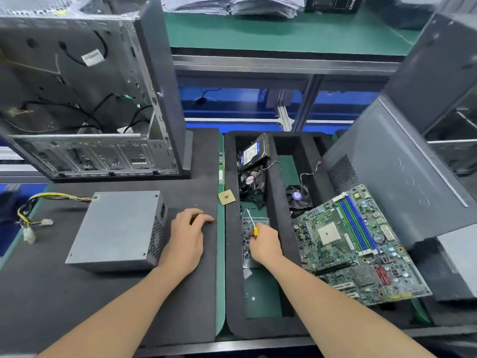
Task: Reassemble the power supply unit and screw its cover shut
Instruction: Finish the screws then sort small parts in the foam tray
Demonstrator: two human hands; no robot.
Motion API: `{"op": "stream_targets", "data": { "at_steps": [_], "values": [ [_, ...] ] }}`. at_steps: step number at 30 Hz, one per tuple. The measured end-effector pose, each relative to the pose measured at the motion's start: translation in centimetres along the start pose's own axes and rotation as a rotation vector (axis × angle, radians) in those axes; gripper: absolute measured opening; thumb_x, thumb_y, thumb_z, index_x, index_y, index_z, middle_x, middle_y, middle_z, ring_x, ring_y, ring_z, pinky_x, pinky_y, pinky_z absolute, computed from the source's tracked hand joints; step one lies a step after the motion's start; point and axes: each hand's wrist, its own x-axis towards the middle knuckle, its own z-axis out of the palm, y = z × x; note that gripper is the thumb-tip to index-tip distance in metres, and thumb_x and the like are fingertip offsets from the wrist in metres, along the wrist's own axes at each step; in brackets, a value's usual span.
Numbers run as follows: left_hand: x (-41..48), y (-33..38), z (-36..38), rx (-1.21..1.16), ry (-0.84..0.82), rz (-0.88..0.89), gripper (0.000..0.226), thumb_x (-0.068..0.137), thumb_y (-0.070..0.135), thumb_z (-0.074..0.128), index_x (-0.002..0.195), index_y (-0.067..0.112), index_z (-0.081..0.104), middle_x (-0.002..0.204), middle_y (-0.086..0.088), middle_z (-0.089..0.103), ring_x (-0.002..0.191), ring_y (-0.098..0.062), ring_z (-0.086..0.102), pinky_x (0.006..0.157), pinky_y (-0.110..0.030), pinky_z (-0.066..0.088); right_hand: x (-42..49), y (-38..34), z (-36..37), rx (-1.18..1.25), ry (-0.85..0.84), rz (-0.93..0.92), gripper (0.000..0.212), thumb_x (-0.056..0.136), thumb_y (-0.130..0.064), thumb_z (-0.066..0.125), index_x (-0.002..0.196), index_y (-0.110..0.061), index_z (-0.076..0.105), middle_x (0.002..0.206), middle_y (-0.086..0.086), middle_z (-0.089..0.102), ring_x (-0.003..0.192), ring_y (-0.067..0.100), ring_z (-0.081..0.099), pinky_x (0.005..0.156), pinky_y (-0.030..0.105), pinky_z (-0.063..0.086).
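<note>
The grey power supply unit (118, 229) lies on the black foam mat with its cover on, yellow and black cables trailing off its far left corner. My left hand (187, 235) rests on the mat just right of the unit, fingers loosely curled, holding nothing. My right hand (264, 244) grips a yellow-handled screwdriver (251, 222) whose metal shaft points up and away. That hand hovers over a clear screw tray (254, 223) with small dark screws, set in a slot of the black foam organiser.
An open PC case (85, 99) stands at the back left. The foam organiser (273, 228) holds a hard drive (254, 151) and two fans. A CPU chip (226, 197) lies by its edge. A motherboard (358, 244) leans at right against grey case panels (402, 177).
</note>
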Motion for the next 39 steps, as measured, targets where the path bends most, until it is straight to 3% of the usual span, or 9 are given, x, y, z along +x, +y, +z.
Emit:
{"op": "stream_targets", "data": {
  "at_steps": [3, 7, 11, 18, 22, 26, 28, 34, 39],
  "values": [
    [0.1, 0.0, 0.0, -0.007, -0.016, -0.01, 0.046, 0.093, -0.004, 0.051, 0.12, 0.031, 0.065, 0.131, 0.008, 0.046, 0.121, -0.023, 0.042, 0.091, -0.041, 0.049, 0.9, 0.1, 0.8, -0.004, 0.039, -0.006, 0.009, 0.098, -0.003, 0.058, 0.092, -0.008, 0.062, 0.094, 0.004, 0.062, 0.069, 0.014, 0.053, 0.066, 0.026, 0.042],
    [0.2, 0.1, -0.1, -0.005, -0.05, -0.031, 0.043, 0.096, 0.002, 0.049, 0.123, 0.033, 0.062, 0.135, 0.008, 0.043, 0.123, -0.02, 0.037, 0.085, -0.041, 0.052, 1.9, -0.1, 1.3, -0.056, 0.047, -0.052, 0.008, 0.097, -0.008, 0.062, 0.09, -0.006, 0.062, 0.092, 0.011, 0.066, 0.075, 0.025, 0.06, 0.067, 0.032, 0.048],
    [0.2, 0.1, -0.3, -0.018, -0.063, -0.044, 0.043, 0.097, 0.002, 0.047, 0.123, 0.034, 0.061, 0.135, 0.009, 0.042, 0.124, -0.019, 0.036, 0.081, -0.039, 0.052, 2.3, -0.2, 1.2, -0.105, 0.035, -0.032, 0.02, 0.102, -0.013, 0.057, 0.084, -0.006, 0.053, 0.089, 0.013, 0.061, 0.068, 0.025, 0.053, 0.063, 0.033, 0.041],
    [0.3, 0.0, -0.1, 0.001, -0.046, -0.036, 0.045, 0.095, 0.002, 0.048, 0.119, 0.039, 0.056, 0.132, 0.012, 0.041, 0.121, -0.019, 0.036, 0.071, -0.035, 0.046, 1.5, -1.2, -0.4, 0.137, 0.164, -0.041, 0.012, 0.097, -0.015, 0.062, 0.096, -0.003, 0.064, 0.091, 0.012, 0.069, 0.076, 0.026, 0.059, 0.063, 0.032, 0.041],
    [0.7, 0.7, -0.3, 0.032, -0.056, -0.019, 0.047, 0.089, -0.006, 0.049, 0.118, 0.03, 0.059, 0.129, 0.004, 0.042, 0.118, -0.024, 0.038, 0.088, -0.035, 0.038, 0.0, -2.8, -2.3, 0.256, 0.221, -0.108, 0.005, 0.088, -0.019, 0.067, 0.084, -0.016, 0.068, 0.075, -0.001, 0.068, 0.064, 0.01, 0.056, 0.052, 0.02, 0.039],
    [2.2, 2.7, -1.8, 0.017, -0.241, -0.141, 0.041, 0.094, 0.0, 0.049, 0.127, 0.024, 0.054, 0.133, -0.003, 0.041, 0.123, -0.028, 0.039, 0.099, -0.035, 0.033, -1.4, -5.8, -4.4, 0.373, 0.224, -0.185, 0.004, 0.08, -0.021, 0.072, 0.077, -0.023, 0.071, 0.071, -0.001, 0.069, 0.055, 0.006, 0.052, 0.047, 0.013, 0.04],
    [3.1, 3.8, -3.5, -0.149, -0.283, -0.182, 0.034, 0.102, 0.009, 0.049, 0.133, 0.02, 0.054, 0.136, -0.005, 0.05, 0.125, -0.026, 0.049, 0.106, -0.036, 0.04, -2.1, -7.8, -5.1, 0.444, 0.188, -0.23, 0.003, 0.08, -0.02, 0.073, 0.078, -0.023, 0.073, 0.066, -0.001, 0.068, 0.05, 0.008, 0.054, 0.047, 0.015, 0.042],
    [3.6, 3.2, -10.5, -0.646, -0.045, -0.266, 0.021, 0.104, 0.016, 0.056, 0.121, 0.018, 0.068, 0.109, 0.002, 0.076, 0.099, -0.016, 0.074, 0.095, -0.037, 0.057, -4.1, -14.6, -4.8, 0.663, -0.048, -0.427, 0.007, 0.087, -0.022, 0.072, 0.081, -0.019, 0.075, 0.065, -0.001, 0.065, 0.047, 0.019, 0.047, 0.05, 0.032, 0.04],
    [2.5, -1.4, -15.5, -1.033, -0.114, -0.326, 0.017, 0.103, 0.015, 0.061, 0.108, 0.012, 0.077, 0.104, -0.007, 0.079, 0.101, -0.023, 0.074, 0.087, -0.031, 0.061, -5.9, -19.3, -2.0, 0.675, -0.133, -0.565, 0.011, 0.092, -0.032, 0.074, 0.087, -0.023, 0.076, 0.069, -0.006, 0.066, 0.046, 0.016, 0.048, 0.051, 0.03, 0.042]
  ]
}}
